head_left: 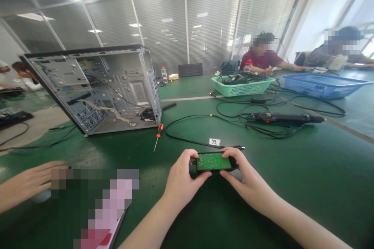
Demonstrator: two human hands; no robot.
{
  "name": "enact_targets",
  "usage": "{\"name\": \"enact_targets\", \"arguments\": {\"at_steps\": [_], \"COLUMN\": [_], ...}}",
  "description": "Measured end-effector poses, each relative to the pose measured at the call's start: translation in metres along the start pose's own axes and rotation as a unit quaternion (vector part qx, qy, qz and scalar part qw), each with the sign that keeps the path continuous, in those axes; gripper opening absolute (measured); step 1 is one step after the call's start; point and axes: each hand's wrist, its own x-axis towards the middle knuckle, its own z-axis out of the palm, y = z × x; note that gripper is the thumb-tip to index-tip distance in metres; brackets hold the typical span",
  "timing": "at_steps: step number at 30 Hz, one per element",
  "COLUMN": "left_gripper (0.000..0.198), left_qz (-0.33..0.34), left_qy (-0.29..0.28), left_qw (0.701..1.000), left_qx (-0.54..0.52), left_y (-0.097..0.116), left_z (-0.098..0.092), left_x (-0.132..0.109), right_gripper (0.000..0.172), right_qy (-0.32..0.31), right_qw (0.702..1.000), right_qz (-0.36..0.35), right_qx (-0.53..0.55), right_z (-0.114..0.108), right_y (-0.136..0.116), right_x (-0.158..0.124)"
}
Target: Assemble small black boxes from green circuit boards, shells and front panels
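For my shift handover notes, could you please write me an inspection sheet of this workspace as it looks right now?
Surface: green matte floor covering, worn patch at left.
Job's things: small black casing with green circuit board, held at both ends.
Clutter: orange-handled screwdriver; open grey metal computer case; white paper tag; green plastic basket; blue plastic basket.
Hands: left hand and right hand both grip the casing; another person's hand rests at left.
Cables: black cables loop past a black power tool.
Surroundings: glass partitions with blinds; people seated behind.
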Motion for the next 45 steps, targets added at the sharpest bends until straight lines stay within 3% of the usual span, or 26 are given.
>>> {"name": "enact_targets", "arguments": {"at_steps": [11, 22, 26, 30, 33, 36, 39, 42, 45], "left_gripper": [0.03, 0.036, 0.036, 0.032, 0.041, 0.041, 0.033, 0.031, 0.034], "left_qz": [0.048, 0.027, 0.003, -0.033, -0.026, -0.03, -0.06, -0.085, -0.119], "left_qy": [0.005, 0.01, 0.001, -0.032, -0.06, -0.082, -0.103, -0.1, -0.081], "left_qw": [0.999, 0.999, 1.0, 0.998, 0.995, 0.993, 0.987, 0.98, 0.969], "left_qx": [-0.004, 0.027, 0.003, -0.044, -0.07, -0.083, -0.108, -0.149, -0.201], "left_y": [-0.001, 0.001, 0.004, 0.007, 0.007, 0.006, 0.005, 0.003, -0.001], "left_z": [0.0, -0.001, -0.003, -0.004, -0.004, -0.004, -0.002, 0.002, 0.004], "left_x": [0.001, -0.001, -0.001, -0.001, -0.001, -0.002, -0.001, 0.002, 0.005], "right_gripper": [0.018, 0.022, 0.026, 0.036, 0.047, 0.057, 0.055, 0.054, 0.056], "right_qy": [-0.001, -0.015, -0.021, -0.056, -0.053, -0.049, -0.06, -0.085, -0.111], "right_qw": [1.0, 0.997, 0.988, 0.954, 0.918, 0.862, 0.802, 0.769, 0.763], "right_qz": [-0.001, 0.066, 0.12, 0.207, 0.265, 0.333, 0.389, 0.392, 0.36], "right_qx": [-0.013, 0.044, 0.098, 0.209, 0.289, 0.379, 0.45, 0.498, 0.525], "right_z": [-0.002, -0.002, -0.003, -0.006, -0.007, -0.008, -0.011, -0.013, -0.014], "right_y": [0.002, 0.003, -0.001, -0.007, -0.013, -0.018, -0.018, -0.016, -0.015], "right_x": [0.001, 0.0, 0.002, 0.005, 0.008, 0.009, 0.009, 0.008, 0.007]}}
